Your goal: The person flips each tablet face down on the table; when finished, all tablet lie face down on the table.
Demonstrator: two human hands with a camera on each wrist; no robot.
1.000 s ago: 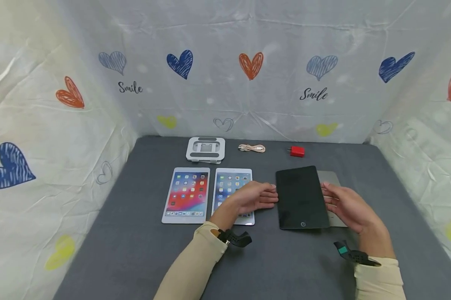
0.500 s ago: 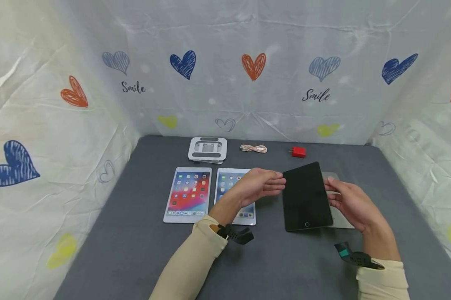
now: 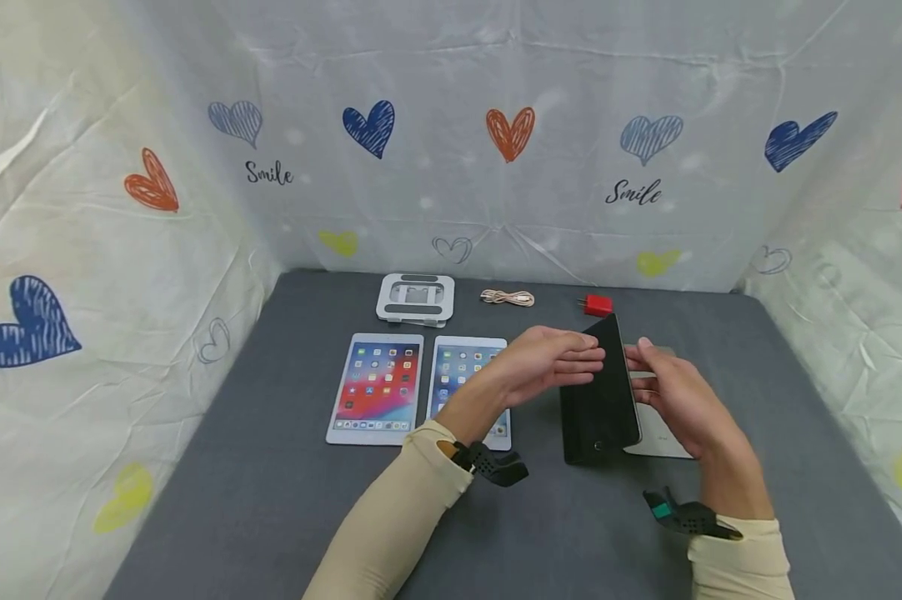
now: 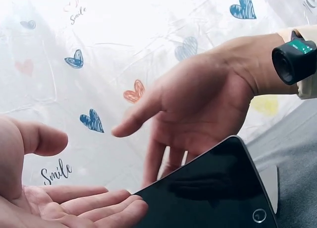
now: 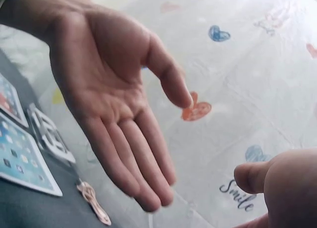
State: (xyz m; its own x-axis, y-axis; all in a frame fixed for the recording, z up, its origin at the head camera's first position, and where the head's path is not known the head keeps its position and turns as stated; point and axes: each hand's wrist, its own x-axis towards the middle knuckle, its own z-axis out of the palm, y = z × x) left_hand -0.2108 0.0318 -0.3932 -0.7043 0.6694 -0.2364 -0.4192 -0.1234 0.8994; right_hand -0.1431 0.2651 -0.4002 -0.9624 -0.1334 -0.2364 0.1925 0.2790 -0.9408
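A black tablet [image 3: 599, 408] stands tilted up on its long edge between the hands, its dark screen and round home button facing left. My left hand [image 3: 548, 362] lies at its screen side with straight fingers; in the left wrist view the fingertips are at the tablet's edge. Behind the tablet is my right hand [image 3: 679, 396], fingers extended toward its back and thumb held apart. The right wrist view shows the left palm with straight fingers, while only part of the right hand [image 5: 292, 188] appears. Under the right hand lies a flat silver-grey panel [image 3: 657, 429], partly hidden.
Two white tablets with lit screens lie left of the hands, the left one [image 3: 376, 387] in full view, the right one [image 3: 462, 367] partly covered by the left arm. Behind them are a folding stand [image 3: 416, 298], a coiled cable [image 3: 507, 297] and a red charger [image 3: 598, 305].
The black tablet has gone from nearly flat to steeply tilted, its right side rising. The left hand has moved right over its screen side; the right hand has shifted slightly left.
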